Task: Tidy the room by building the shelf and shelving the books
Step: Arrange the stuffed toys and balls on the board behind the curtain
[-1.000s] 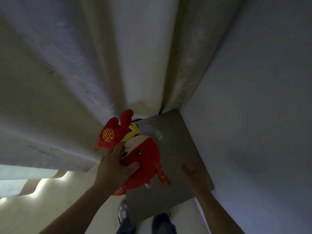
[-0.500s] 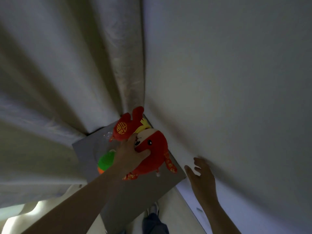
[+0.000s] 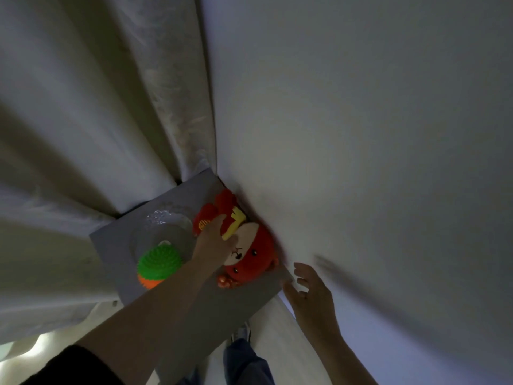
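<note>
Left hand on plush (against wall)

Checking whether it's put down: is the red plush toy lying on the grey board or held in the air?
The plush toy lies on the board, against the wall, left hand on it.

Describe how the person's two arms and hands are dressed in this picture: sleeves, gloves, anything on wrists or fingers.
Both the left hand and the right hand are bare: no gloves, and no ring, watch or band shows in the dim light. A dark sleeve covers the left arm only above the forearm. The right forearm is uncovered to the picture's edge.
</note>
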Demonstrator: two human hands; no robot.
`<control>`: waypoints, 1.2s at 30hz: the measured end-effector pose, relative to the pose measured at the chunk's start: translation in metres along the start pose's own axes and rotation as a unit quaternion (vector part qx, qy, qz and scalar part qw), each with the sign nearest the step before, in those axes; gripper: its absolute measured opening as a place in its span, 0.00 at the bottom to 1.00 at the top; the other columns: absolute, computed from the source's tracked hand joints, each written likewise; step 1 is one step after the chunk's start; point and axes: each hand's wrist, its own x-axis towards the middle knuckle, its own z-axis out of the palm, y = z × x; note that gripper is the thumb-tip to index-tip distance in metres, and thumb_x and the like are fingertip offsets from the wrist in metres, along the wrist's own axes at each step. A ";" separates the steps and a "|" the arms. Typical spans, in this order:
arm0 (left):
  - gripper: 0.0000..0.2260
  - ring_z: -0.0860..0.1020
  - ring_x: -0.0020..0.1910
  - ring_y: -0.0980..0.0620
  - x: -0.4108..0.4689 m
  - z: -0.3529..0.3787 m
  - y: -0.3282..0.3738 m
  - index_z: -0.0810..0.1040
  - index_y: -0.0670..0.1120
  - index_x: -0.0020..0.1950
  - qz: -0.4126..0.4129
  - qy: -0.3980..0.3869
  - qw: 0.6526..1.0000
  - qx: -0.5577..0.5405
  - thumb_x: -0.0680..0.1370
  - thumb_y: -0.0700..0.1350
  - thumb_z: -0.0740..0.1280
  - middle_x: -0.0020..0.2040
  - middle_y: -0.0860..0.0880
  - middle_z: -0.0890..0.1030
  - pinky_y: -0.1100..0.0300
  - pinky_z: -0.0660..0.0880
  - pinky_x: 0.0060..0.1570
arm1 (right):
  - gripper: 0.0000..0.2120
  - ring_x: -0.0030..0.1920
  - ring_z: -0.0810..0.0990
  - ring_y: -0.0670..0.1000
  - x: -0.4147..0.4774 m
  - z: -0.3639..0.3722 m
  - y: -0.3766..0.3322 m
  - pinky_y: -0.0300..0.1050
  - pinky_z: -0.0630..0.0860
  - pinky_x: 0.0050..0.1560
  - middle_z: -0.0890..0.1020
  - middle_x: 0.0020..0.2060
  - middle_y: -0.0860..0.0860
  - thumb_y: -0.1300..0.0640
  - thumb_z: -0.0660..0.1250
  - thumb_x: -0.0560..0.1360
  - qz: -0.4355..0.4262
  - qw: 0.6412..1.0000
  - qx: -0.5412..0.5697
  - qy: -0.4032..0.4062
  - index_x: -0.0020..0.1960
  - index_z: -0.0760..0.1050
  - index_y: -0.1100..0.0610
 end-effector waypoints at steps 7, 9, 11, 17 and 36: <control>0.23 0.73 0.65 0.47 -0.026 -0.022 -0.005 0.70 0.42 0.70 0.008 0.011 1.000 0.004 0.76 0.46 0.69 0.66 0.45 0.75 0.58 0.68 0.62 | 0.07 0.51 0.78 0.43 0.001 0.009 -0.020 0.39 0.76 0.54 0.80 0.48 0.42 0.51 0.67 0.77 -0.050 0.998 -0.026 -0.009 0.54 0.73 0.44; 0.22 0.77 0.58 0.46 -0.039 -0.027 -0.003 0.74 0.43 0.65 -0.006 0.018 0.999 -0.038 0.73 0.47 0.71 0.59 0.46 0.79 0.54 0.72 0.61 | 0.15 0.54 0.78 0.44 0.001 0.009 -0.024 0.42 0.77 0.57 0.80 0.53 0.44 0.48 0.66 0.77 -0.058 0.997 -0.039 -0.018 0.62 0.73 0.50; 0.16 0.77 0.52 0.50 -0.054 -0.032 -0.002 0.75 0.47 0.59 -0.008 0.019 0.998 -0.060 0.73 0.48 0.69 0.49 0.52 0.78 0.53 0.74 0.58 | 0.20 0.57 0.78 0.45 0.001 0.010 -0.028 0.45 0.77 0.59 0.79 0.58 0.46 0.48 0.66 0.77 -0.063 0.997 -0.037 -0.031 0.67 0.71 0.53; 0.09 0.76 0.43 0.58 -0.086 -0.044 -0.011 0.77 0.47 0.55 -0.002 0.070 0.996 -0.046 0.75 0.43 0.69 0.45 0.52 0.79 0.64 0.74 0.51 | 0.24 0.62 0.76 0.47 0.002 0.013 -0.045 0.45 0.76 0.62 0.77 0.63 0.48 0.47 0.67 0.76 -0.098 0.993 -0.021 -0.060 0.69 0.69 0.53; 0.11 0.78 0.44 0.62 -0.302 -0.123 -0.108 0.78 0.49 0.57 -0.133 0.398 0.893 -0.160 0.75 0.43 0.71 0.48 0.56 0.81 0.78 0.68 0.40 | 0.20 0.60 0.75 0.47 -0.097 0.130 -0.154 0.49 0.74 0.60 0.76 0.59 0.46 0.46 0.67 0.75 -0.351 0.883 -0.122 -0.286 0.65 0.71 0.49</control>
